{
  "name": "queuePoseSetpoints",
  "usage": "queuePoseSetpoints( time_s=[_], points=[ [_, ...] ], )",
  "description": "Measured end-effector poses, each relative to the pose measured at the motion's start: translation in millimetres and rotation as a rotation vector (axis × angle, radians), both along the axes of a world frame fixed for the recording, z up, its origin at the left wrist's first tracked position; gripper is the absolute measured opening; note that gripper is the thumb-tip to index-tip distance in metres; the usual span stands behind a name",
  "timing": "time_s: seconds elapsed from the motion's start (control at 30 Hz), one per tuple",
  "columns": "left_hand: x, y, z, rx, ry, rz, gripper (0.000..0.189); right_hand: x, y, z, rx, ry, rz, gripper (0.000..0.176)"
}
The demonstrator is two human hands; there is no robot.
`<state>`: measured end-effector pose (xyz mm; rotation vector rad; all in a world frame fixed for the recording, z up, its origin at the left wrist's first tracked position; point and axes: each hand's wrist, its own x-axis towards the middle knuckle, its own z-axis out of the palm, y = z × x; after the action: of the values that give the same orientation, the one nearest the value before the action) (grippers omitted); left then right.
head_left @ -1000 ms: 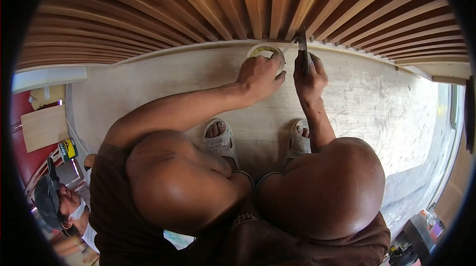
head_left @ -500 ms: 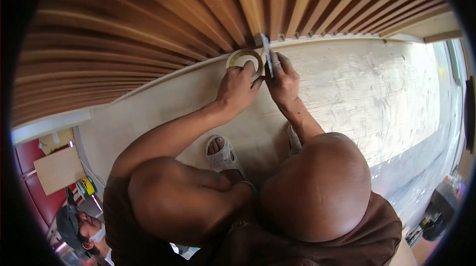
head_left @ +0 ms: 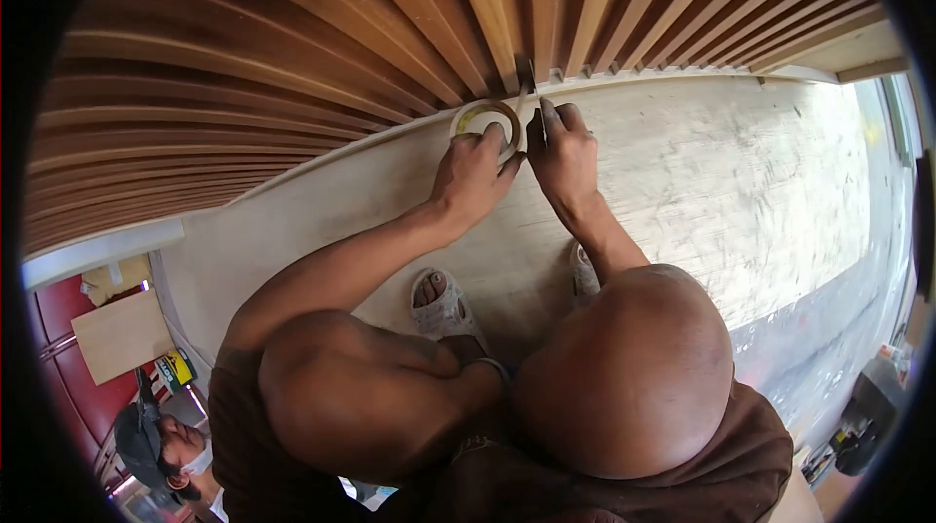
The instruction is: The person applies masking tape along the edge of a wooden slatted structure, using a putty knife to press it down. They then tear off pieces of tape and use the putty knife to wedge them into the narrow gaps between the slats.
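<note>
My left hand (head_left: 470, 170) grips a roll of masking tape (head_left: 517, 123), its thumb and fingers closed over the near side of the ring. Close beside it, my right hand (head_left: 567, 160) is closed around a thin flat blade that looks like a putty knife (head_left: 534, 84), seen nearly edge-on. The blade's tip reaches the foot of the brown wooden slats (head_left: 487, 11), by a pale strip along their base. A short light strip, perhaps tape, runs between the roll and the slats. The fingers hide the knife's handle.
Pale, scuffed board (head_left: 702, 172) forms the floor under my sandalled feet (head_left: 444, 304). My bent knees (head_left: 624, 377) are close below my arms. A person in a dark cap (head_left: 141, 440) is at lower left, near a leaning wood panel (head_left: 122, 336). Dark equipment (head_left: 868, 416) stands at lower right.
The blade has turned from showing a pale face to nearly edge-on and dark, its tip at the slats. Both hands have shifted slightly right in view, keeping their holds.
</note>
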<state>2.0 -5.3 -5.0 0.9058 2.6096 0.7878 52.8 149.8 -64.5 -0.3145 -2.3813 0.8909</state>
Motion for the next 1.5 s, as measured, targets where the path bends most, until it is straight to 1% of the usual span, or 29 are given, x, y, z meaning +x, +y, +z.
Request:
queuePoseSetpoints(
  time_s=[0.07, 0.13, 0.17, 0.23, 0.27, 0.33, 0.4, 0.43, 0.47, 0.5, 0.53, 0.57, 0.63, 0.77, 0.83, 0.93, 0.97, 1.0, 1.07, 1.13, 1.17, 1.2, 1.23, 1.3, 1.33, 1.37, 1.43, 1.5],
  points=[
    [0, 0, 0, -0.005, -0.006, 0.005, 0.029, -2, -1, 2, -0.014, -0.009, 0.008, 0.024],
    [0, -1, -3, 0.092, 0.027, -0.006, 0.027, -5, -3, 2, -0.038, 0.027, -0.024, 0.019],
    [0, -1, -4, 0.093, 0.025, 0.001, 0.027, -5, -2, 2, -0.037, 0.025, -0.018, 0.019],
    [2, 2, 1, 0.085, 0.012, 0.023, 0.028, -5, 3, 0, 0.025, 0.031, 0.021, 0.024],
    [3, 1, -5, 0.089, 0.012, 0.052, 0.028, -4, 4, -1, 0.026, 0.014, 0.014, 0.024],
    [3, -1, -21, 0.039, 0.123, 0.019, 0.030, -6, 3, -5, 0.077, 0.086, 0.004, 0.023],
    [1, -2, -13, 0.006, 0.068, -0.049, 0.031, -5, -1, -2, 0.054, 0.091, -0.017, 0.022],
    [2, -4, -27, 0.081, 0.108, -0.059, 0.031, -4, 0, -3, 0.075, 0.085, -0.010, 0.022],
    [4, -4, -20, 0.015, 0.094, -0.050, 0.031, -3, 0, -4, 0.096, 0.080, -0.006, 0.022],
    [6, -4, -19, 0.004, 0.100, -0.054, 0.030, -4, -1, 0, 0.090, 0.113, -0.012, 0.018],
    [6, -4, -18, -0.006, 0.105, -0.059, 0.029, -5, -2, 1, 0.096, 0.110, 0.016, 0.018],
    [7, -4, -17, 0.000, 0.102, -0.033, 0.029, -7, -2, 1, 0.120, 0.104, 0.006, 0.016],
    [7, -4, -15, 0.033, 0.016, -0.050, 0.029, -11, -1, 1, 0.154, 0.123, 0.003, 0.012],
    [8, -3, -10, 0.045, 0.001, -0.037, 0.028, -8, 0, 0, 0.168, 0.128, -0.004, 0.011],
    [8, -3, -10, 0.066, 0.012, -0.042, 0.030, 0, 2, 1, 0.198, 0.087, -0.035, 0.009],
    [6, -4, -6, 0.022, -0.025, -0.047, 0.030, 13, -2, 5, 0.182, 0.126, -0.065, 0.005],
    [7, -6, -5, 0.024, -0.025, -0.043, 0.030, 16, 0, 8, 0.162, 0.140, -0.083, 0.009],
    [7, -6, -5, 0.028, -0.016, -0.037, 0.031, 21, 5, 11, 0.168, 0.093, -0.065, 0.012],
    [8, -5, -6, 0.038, -0.011, -0.040, 0.031, 27, 7, 12, 0.074, 0.072, -0.027, 0.011],
    [7, -4, -7, 0.006, 0.000, -0.045, 0.017, 26, 7, 13, 0.038, 0.075, 0.028, 0.009],
    [7, -3, -9, 0.009, -0.003, -0.054, 0.017, 23, 9, 14, 0.059, 0.108, 0.082, 0.007],
    [7, -2, -11, 0.031, 0.014, -0.040, 0.024, 20, 7, 16, 0.016, 0.123, 0.098, 0.006],
    [7, -1, -13, 0.052, 0.032, -0.023, 0.031, 15, 9, 13, 0.035, 0.122, 0.127, 0.004],
    [8, 1, -10, 0.034, -0.008, 0.000, 0.031, 8, 13, 5, 0.054, 0.121, 0.151, 0.003],
    [8, 1, -7, 0.015, -0.047, 0.028, 0.031, 4, 13, 1, 0.082, 0.104, 0.097, 0.003],
    [7, 1, -7, 0.014, -0.041, 0.025, 0.031, 2, 13, -3, 0.109, 0.089, 0.044, 0.003],
    [6, -2, -9, 0.073, 0.034, -0.006, 0.033, 1, 5, -6, 0.110, 0.104, 0.046, 0.004],
    [5, -6, -10, 0.053, 0.009, -0.003, 0.034, 1, -1, -9, 0.076, 0.117, 0.071, 0.006]
  ],
)
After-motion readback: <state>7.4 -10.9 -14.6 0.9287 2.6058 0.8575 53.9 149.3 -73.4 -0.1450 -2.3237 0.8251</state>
